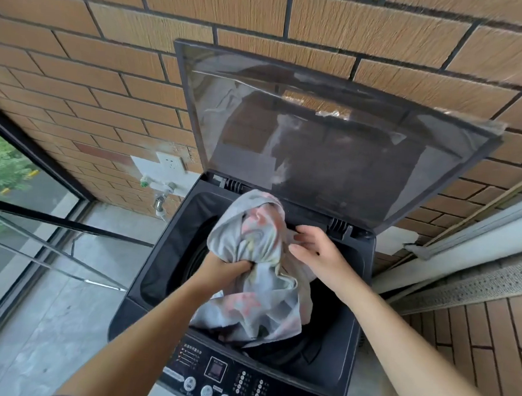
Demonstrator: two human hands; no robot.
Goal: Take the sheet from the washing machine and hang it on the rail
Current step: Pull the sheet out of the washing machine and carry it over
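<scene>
The sheet [258, 259], grey with faded pink and pale yellow patches, is seen bunched above the mouth of the washing machine [353, 297]. Its upper part is raised in a loose hood near the hinges, and its lower folds trail down into the drum [314, 344]. How much cloth lies below cannot be told, as the drum is dark and the lowest folds are lost in it.

The bundle is gripped at its waist by the left hand [223, 271]. The fist is closed tight round the cloth, and the fingertips are buried in the folds.

The right hand [315, 248] is held against the right side of the bundle with fingers bent and the thumb laid toward the cloth. The fingertips are partly covered by fabric, so it cannot be told whether anything is pinched there.

The lid [319, 140] is stood open, tilted back toward the brick wall [108, 72]. Only smeared reflections are shown in its dark glass. Its far right corner is blurred.

The control panel [240, 382] is cut off by the bottom edge, and its labels are too small to be read. A tap [160, 200] and a socket [169, 162] are mounted on the wall just left of the machine. Both forearms are cut off by the lower edge.
</scene>
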